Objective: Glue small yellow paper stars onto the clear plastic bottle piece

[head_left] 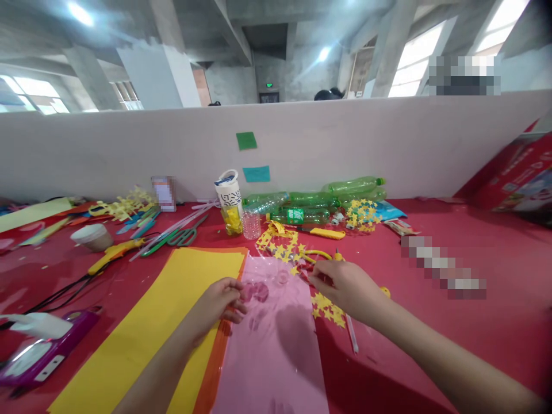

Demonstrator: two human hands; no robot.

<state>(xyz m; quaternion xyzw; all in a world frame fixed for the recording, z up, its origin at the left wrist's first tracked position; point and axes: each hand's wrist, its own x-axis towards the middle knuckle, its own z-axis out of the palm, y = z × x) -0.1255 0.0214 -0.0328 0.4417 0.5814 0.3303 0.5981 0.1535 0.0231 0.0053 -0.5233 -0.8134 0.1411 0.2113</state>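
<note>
My left hand (227, 299) is over the edge of the pink sheet (276, 368), fingers curled, with a clear pink-tinted plastic piece (255, 292) at its fingertips. That piece seems raised, as a faint shadow lies below it. My right hand (338, 283) hovers at the sheet's right edge with fingers drawn together; what they pinch, if anything, is hidden. Close to it are cut-out yellow stars (330, 310) and a yellow-handled tool (317, 253), partly covered. Another small clear round piece (282, 276) is between the hands.
Yellow sheets (142, 322) lie left of the pink one. Beyond stand a patterned white cup (229, 195) and green plastic bottles (306, 200). A yellow-handled cutter (328, 233), scissors (188, 234), a yellow glue gun (116, 253), a paper cup (92, 237) and a purple power strip (52, 348) are around.
</note>
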